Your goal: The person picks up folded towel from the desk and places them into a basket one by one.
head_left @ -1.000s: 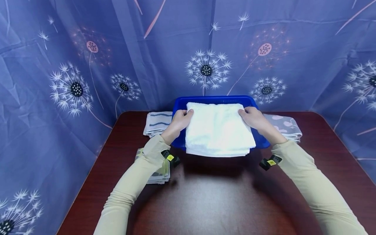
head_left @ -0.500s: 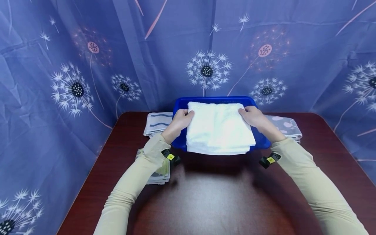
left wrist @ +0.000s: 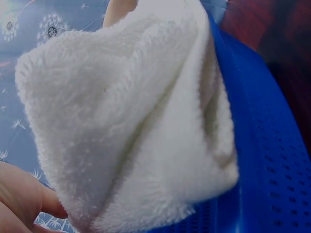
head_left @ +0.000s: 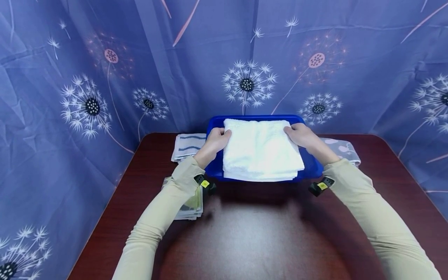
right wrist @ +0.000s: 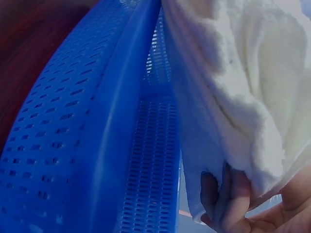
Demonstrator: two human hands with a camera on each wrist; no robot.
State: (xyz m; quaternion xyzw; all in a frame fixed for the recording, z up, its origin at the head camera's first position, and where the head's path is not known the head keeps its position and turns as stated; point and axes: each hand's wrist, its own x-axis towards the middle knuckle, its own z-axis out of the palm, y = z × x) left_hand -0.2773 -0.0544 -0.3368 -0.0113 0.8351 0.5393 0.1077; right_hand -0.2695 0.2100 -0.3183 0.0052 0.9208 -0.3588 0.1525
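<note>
A folded white towel [head_left: 262, 149] hangs over the blue plastic basket [head_left: 214, 169], stretched between both hands. The left hand [head_left: 216, 142] pinches its left side near the far corner, thumb on top. On the opposite side the right hand [head_left: 301, 137] grips the matching corner the same way. In the left wrist view the fluffy layers of the towel [left wrist: 116, 111] show beside the basket's slotted wall [left wrist: 277, 170]. The right wrist view has curled fingers [right wrist: 233, 204] under the towel's edge, with the basket's slotted floor [right wrist: 150, 165] below.
Striped folded towels [head_left: 189, 146] lie left of the basket. Grey-and-pink patterned towels [head_left: 341, 149] are at its right. A green-and-white stack [head_left: 190, 206] sits nearer, partly behind the left sleeve. A blue dandelion-print curtain [head_left: 196, 58] surrounds the dark red table [head_left: 259, 241].
Both hands have moved slightly away from the body with the white towel. Its near edge now sits farther back, over the basket's front rim. The other towels stay put.
</note>
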